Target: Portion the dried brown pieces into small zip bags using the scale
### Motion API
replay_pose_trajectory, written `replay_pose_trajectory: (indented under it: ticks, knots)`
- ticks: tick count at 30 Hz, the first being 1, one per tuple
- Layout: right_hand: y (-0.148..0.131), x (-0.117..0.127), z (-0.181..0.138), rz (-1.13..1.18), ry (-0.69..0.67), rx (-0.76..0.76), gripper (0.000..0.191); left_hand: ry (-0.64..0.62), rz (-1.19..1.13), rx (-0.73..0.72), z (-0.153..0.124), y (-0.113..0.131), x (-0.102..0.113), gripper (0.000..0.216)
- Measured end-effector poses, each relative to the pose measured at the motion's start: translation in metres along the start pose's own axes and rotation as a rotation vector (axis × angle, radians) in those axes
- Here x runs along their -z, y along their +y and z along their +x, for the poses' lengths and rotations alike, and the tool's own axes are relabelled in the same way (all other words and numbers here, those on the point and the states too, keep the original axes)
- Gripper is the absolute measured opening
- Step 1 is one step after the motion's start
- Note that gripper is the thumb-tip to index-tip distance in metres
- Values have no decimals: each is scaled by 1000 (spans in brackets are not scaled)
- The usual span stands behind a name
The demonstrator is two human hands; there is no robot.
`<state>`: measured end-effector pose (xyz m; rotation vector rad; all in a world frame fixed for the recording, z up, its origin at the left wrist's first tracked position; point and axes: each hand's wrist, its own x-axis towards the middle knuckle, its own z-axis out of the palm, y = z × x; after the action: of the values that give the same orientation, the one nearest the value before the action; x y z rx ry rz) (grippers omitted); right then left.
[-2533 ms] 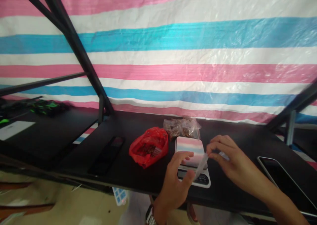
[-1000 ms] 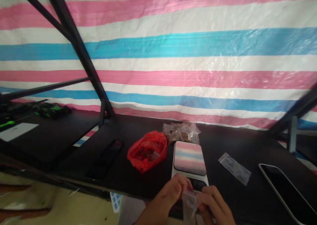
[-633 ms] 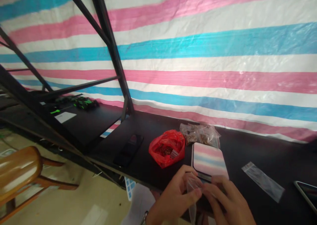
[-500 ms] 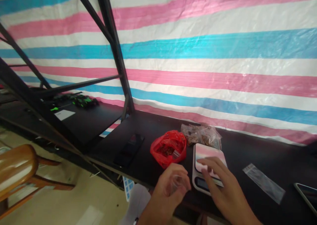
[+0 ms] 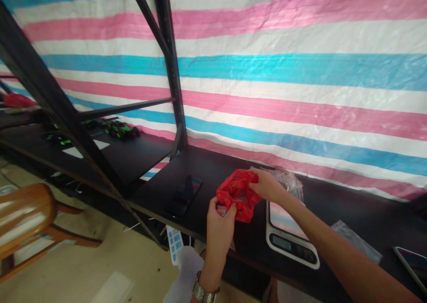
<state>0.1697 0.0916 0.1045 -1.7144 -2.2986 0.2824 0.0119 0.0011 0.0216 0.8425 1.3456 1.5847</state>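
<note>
1. Pink, white and blue stripes run across a plastic tarp (image 5: 267, 71) that fills the background behind the work surface.
2. Black metal frame (image 5: 170, 71) posts and braces rise at the left, and a wooden chair (image 5: 23, 214) stands on the floor beyond them.
3. A black table (image 5: 207, 165) runs along the tarp. Its near edge passes just in front of the wrists. Bare table top lies open to the left of the hands, as far as a dark phone (image 5: 184, 195).
4. The right hand (image 5: 267, 186) reaches in from the lower right on a long forearm that crosses above a kitchen scale (image 5: 290, 232). Its fingers are closed in a pinch on the upper right edge of the red plastic bag (image 5: 238, 191).
5. The left hand (image 5: 220, 218) comes straight up from below, a watch (image 5: 204, 292) on the wrist. Its fingers are curled tight on the bag's lower left edge.
6. The bag sits on the table just left of the scale, bunched between the two hands.
7. Clear packets (image 5: 292, 180) lie behind the right hand. A flat clear sachet (image 5: 353, 236) and a second phone (image 5: 412, 260) lie well apart to the right.
8. Half a second ago the red bag lay untouched, the right hand spread over the scale and the left held a small clear sachet at the table edge. Now both grip the bag and the scale plate is mostly uncovered.
</note>
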Motion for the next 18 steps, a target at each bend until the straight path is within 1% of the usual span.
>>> replay_pose_trajectory:
  ticks: [3,6,9,12,14,15,16,17,18]
  knots:
    - [-3,20,-9,-64,40,-18,53,63,14,-49,2,18,1,44]
    - [-2,31,-12,-125,32,-46,53,95,9,-57,7,26,3,39]
    - [3,30,-12,-160,9,-60,53,112,21,-61,14,19,6,37]
    - [6,21,-15,-154,-21,-62,57,112,116,-78,16,6,9,35]
    - [2,15,-20,-153,33,-83,65,81,160,-66,14,-2,12,35]
    - [-1,11,-23,-157,95,-85,65,61,170,-56,13,-5,14,35]
    - [-5,8,-27,-163,160,-73,59,39,180,-50,12,-8,16,35]
    - [-9,5,-30,-164,201,-46,50,15,187,-47,11,-9,18,35]
    - [-13,2,-33,-157,201,-12,39,-7,184,-45,10,-10,20,35]
